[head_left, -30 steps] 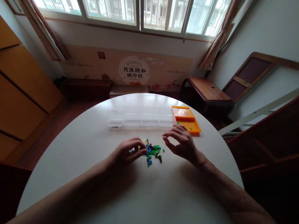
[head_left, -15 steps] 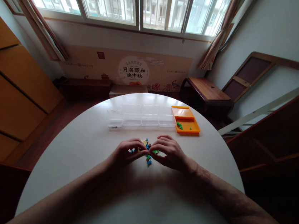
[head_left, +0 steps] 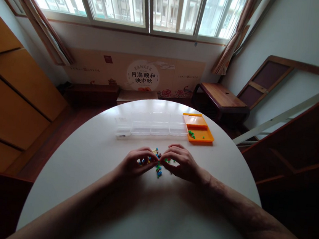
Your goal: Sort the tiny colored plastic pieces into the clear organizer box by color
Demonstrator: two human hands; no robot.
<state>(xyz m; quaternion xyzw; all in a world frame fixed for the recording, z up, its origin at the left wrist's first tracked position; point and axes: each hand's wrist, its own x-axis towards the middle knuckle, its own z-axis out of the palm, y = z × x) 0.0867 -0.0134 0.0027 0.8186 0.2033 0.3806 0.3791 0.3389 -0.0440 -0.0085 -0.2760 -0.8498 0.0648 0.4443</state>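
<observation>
Several small building bricks in blue, green, yellow and dark colours lie in a loose pile on the white table. Over the pile's left side my left hand is closed, thumb and fingers pinched together. From the right my right hand makes a similar pinch, its fingertips meeting those of my left hand. Whatever sits between the fingertips is too small to make out. Parts of the pile are hidden behind both hands.
Beyond the hands stands a row of clear plastic boxes. Joined to its right end is an orange tray with several green bricks in it. A wooden stool stands past the table's far right edge.
Both hands stay almost in place over the pile. The fingertips have shifted very slightly, and a few bricks under my right hand show differently.
</observation>
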